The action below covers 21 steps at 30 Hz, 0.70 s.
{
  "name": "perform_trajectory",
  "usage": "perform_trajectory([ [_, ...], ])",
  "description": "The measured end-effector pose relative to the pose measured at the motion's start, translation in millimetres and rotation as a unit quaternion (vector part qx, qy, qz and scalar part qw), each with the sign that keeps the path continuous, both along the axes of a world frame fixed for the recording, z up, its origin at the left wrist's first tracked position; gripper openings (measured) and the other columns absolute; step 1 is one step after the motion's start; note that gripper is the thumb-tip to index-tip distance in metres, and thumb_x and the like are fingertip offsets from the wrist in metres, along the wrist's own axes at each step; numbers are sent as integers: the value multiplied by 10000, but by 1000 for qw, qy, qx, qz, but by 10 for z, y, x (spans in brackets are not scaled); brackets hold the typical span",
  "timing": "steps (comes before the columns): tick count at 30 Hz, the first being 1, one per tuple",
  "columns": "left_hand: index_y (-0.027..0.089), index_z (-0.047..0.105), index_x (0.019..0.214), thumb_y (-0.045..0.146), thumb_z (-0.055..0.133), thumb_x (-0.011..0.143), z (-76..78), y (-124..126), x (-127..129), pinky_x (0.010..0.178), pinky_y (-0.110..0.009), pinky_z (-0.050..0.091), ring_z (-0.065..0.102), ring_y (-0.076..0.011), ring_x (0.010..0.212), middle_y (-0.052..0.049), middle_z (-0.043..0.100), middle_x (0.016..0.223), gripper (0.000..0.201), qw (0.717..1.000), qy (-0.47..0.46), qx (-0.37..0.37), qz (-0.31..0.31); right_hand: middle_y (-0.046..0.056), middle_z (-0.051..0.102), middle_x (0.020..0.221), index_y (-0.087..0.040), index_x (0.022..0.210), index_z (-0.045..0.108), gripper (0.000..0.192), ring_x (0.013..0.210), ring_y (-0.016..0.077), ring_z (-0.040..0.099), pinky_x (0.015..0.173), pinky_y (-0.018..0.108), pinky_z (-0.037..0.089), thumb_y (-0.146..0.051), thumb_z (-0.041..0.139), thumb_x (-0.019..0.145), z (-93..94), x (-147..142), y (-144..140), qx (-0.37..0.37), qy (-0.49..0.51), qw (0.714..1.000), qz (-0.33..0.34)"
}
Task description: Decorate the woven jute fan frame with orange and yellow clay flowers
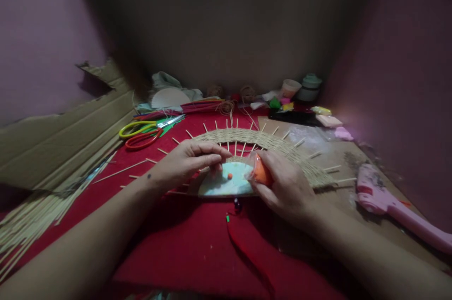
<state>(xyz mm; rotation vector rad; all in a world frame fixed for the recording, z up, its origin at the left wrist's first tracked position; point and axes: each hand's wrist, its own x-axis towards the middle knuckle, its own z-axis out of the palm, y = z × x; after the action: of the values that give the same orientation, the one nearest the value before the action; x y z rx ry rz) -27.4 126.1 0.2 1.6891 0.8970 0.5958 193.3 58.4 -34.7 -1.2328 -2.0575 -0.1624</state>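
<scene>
Pinching orange clay lump [262,174], right hand [287,187], woven straw fan [261,147], pale disc [226,181]

The near edge of the red cloth [183,253] lies open between the forearms, crossed only by a red strip [247,243]. Toward the far edge, jars [309,87], clay lumps [282,102] and twine coils [247,93] crowd the way. Scissors [141,133] and loose sticks [31,220] block the left side beside the cardboard [52,135]. A pink glue gun [391,203] bars the right edge.
</scene>
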Motion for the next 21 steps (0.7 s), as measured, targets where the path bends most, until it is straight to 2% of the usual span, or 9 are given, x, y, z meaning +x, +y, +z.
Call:
perform_trajectory([
  [3,157,678,910,338,577,830,16,4,23,556,-216,440,558,-91,569,-5,636,666,222,999,39,2,0,78,602,781,-116,985,568,220,682,191,535,619,309,446,-265,486,845,-1,3,3,4,0,1000,-1],
  [6,138,671,794,331,629,781,33,19,24,483,-188,359,477,-70,516,21,567,591,197,995,94,38,15,76,596,779,-118,984,567,218,673,187,527,614,310,441,-265,488,843,-4,7,4,1,4,1000,-2],
  [10,156,676,814,287,677,737,25,53,-13,589,-211,417,548,-105,661,0,635,730,151,981,150,114,-48,82,589,792,-115,984,569,231,686,193,521,625,321,440,-272,483,839,-6,12,0,-17,4,1000,1],
  [15,183,659,846,293,610,806,-28,67,-52,646,-237,420,545,-130,728,-5,632,785,127,931,244,254,-97,86,585,796,-106,991,572,234,690,193,515,631,322,437,-256,478,838,-2,9,-2,-18,4,1000,1],
  [18,189,656,829,320,603,816,-58,74,-50,662,-245,417,541,-133,719,-5,625,775,142,915,266,284,-111,80,581,775,-102,978,579,233,666,188,506,611,317,427,-258,482,835,-4,6,-1,-14,3,1000,0],
  [21,191,663,837,339,621,803,-68,85,-42,667,-245,418,545,-133,711,-7,634,786,158,913,271,283,-114,73,581,758,-99,975,585,232,653,185,504,602,311,420,-255,490,830,-8,6,-1,-10,4,1000,-1],
])
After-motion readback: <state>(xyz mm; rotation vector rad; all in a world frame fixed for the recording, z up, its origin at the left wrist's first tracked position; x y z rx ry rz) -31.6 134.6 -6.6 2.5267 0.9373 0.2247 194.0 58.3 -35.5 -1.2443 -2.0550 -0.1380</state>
